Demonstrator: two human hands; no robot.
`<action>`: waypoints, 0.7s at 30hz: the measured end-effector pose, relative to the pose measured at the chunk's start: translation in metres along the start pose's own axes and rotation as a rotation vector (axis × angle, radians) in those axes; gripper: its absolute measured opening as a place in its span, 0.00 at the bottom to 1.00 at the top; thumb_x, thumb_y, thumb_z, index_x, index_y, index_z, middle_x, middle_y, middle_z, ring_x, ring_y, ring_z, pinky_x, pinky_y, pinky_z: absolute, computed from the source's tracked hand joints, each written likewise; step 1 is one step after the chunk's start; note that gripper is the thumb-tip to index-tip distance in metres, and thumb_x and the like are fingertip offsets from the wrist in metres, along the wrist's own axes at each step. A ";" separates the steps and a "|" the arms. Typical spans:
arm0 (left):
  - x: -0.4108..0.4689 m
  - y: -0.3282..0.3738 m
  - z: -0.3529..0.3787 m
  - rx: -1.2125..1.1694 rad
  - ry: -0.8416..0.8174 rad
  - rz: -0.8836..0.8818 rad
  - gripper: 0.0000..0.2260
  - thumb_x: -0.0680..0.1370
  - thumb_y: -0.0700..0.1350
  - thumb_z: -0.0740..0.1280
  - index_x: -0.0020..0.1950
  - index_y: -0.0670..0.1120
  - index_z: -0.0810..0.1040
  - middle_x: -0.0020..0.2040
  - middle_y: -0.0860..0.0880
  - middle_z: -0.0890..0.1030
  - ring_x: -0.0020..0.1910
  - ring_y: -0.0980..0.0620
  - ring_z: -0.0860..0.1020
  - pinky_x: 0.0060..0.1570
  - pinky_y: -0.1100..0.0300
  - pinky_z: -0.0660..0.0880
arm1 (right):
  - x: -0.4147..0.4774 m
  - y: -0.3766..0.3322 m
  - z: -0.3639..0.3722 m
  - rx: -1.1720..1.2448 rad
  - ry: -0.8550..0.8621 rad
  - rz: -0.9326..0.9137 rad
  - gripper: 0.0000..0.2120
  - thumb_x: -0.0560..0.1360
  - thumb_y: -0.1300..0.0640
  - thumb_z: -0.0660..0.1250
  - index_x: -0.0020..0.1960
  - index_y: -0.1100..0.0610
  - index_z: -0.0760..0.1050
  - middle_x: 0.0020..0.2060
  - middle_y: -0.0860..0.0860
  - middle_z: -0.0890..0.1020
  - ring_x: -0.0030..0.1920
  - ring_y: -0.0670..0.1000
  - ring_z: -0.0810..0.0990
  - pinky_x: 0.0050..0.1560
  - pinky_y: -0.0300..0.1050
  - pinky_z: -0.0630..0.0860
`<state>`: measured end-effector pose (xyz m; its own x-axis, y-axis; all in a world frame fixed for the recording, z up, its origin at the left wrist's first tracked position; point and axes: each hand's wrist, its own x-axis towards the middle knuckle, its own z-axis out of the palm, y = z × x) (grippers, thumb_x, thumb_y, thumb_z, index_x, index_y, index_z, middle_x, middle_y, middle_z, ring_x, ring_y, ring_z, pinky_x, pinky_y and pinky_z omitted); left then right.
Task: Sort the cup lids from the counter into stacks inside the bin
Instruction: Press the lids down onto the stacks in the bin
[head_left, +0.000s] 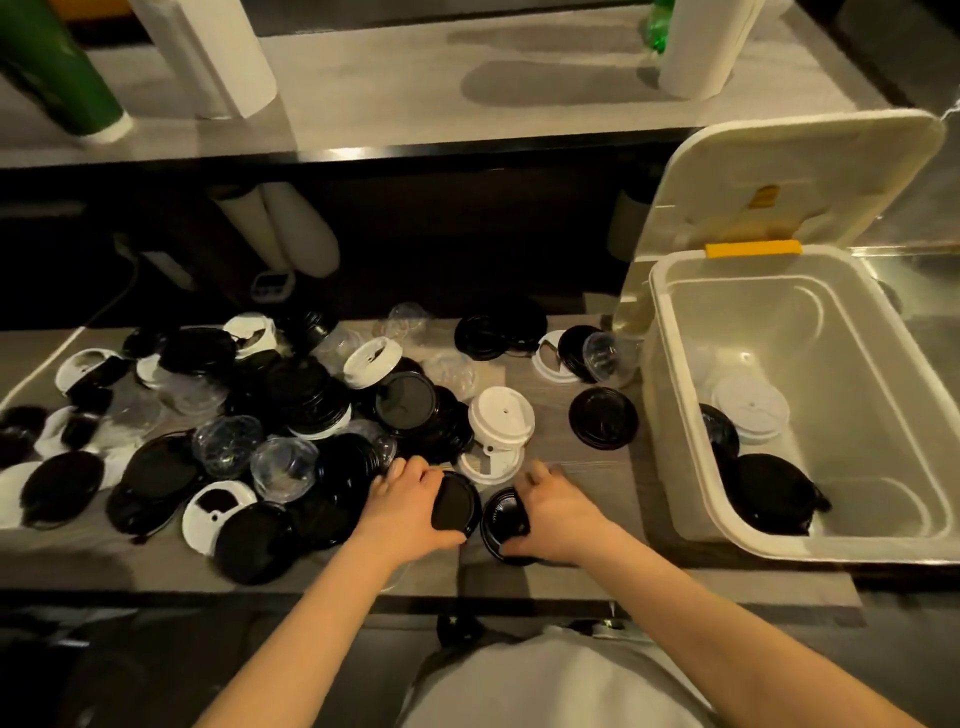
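Several black, white and clear cup lids (291, 415) lie jumbled across the grey counter (550, 571). My left hand (410, 504) grips a black lid (460, 501) near the counter's front edge. Just to its right, my right hand (556, 512) grips another black lid (501, 522). The two lids are side by side, almost touching. An open cream bin (660, 364) stands at the right. Inside it lie black lids (769, 499) at the near left and a white lid (750, 405) further back.
The bin's hinged cover (789, 176) stands open behind it, with a yellow latch (750, 248). A lone black lid (602, 418) and a white lid (501, 415) lie between my hands and the bin. Cup sleeves (208, 52) and a green tube (57, 67) stand on the upper shelf.
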<state>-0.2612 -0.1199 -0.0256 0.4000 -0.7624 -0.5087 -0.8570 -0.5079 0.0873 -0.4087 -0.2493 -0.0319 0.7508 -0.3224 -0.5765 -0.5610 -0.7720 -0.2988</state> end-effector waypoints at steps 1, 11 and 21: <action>0.000 0.000 0.002 0.013 -0.003 0.003 0.38 0.68 0.65 0.67 0.72 0.50 0.60 0.64 0.49 0.64 0.65 0.47 0.61 0.66 0.50 0.62 | 0.000 -0.002 0.004 -0.026 -0.012 0.006 0.39 0.68 0.40 0.71 0.70 0.59 0.63 0.65 0.55 0.63 0.67 0.58 0.61 0.66 0.50 0.67; 0.001 0.006 -0.003 0.005 0.083 0.035 0.37 0.66 0.62 0.69 0.69 0.47 0.63 0.62 0.49 0.62 0.63 0.48 0.61 0.65 0.53 0.61 | -0.002 0.008 0.001 0.211 0.158 -0.011 0.40 0.63 0.48 0.75 0.68 0.58 0.61 0.62 0.53 0.68 0.62 0.55 0.70 0.58 0.45 0.71; -0.010 0.033 -0.084 -0.221 0.498 0.115 0.33 0.63 0.59 0.73 0.62 0.45 0.67 0.59 0.50 0.66 0.60 0.48 0.65 0.58 0.54 0.68 | -0.042 0.018 -0.093 0.637 0.691 -0.066 0.40 0.69 0.52 0.72 0.75 0.56 0.56 0.66 0.48 0.62 0.64 0.44 0.64 0.59 0.35 0.62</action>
<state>-0.2654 -0.1630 0.0544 0.4589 -0.8881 -0.0238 -0.8370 -0.4412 0.3236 -0.4183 -0.3008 0.0570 0.7138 -0.6998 -0.0262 -0.4421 -0.4213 -0.7919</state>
